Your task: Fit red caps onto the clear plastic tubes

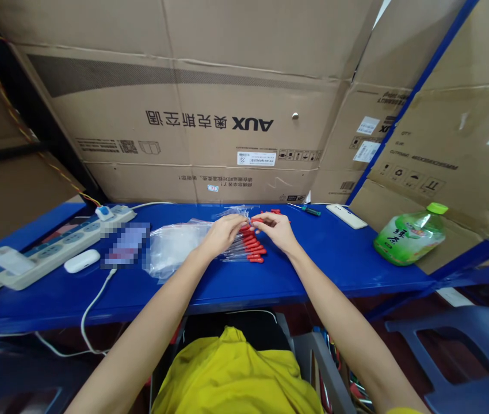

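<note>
My left hand (226, 231) and my right hand (275, 227) meet over the middle of the blue table, fingertips almost touching. Red shows between the right fingers, which pinch the red bulb of a dropper. The left fingers are closed at its other side; what they grip is too small to make out. Just below lies a row of droppers (251, 248) with red rubber bulbs pointing right and clear thin tubes pointing left. Behind the left hand is a pile of clear tubes (240, 210). Left of that hand are clear plastic bags (175, 247).
On the left are a power strip (76, 233), a white earphone case (81, 261) and a phone (126, 244) on a cable. A green-handled screwdriver (309, 210), a white flat object (346, 216) and a green drink bottle (411, 236) lie right. Cardboard (210, 149) stands behind.
</note>
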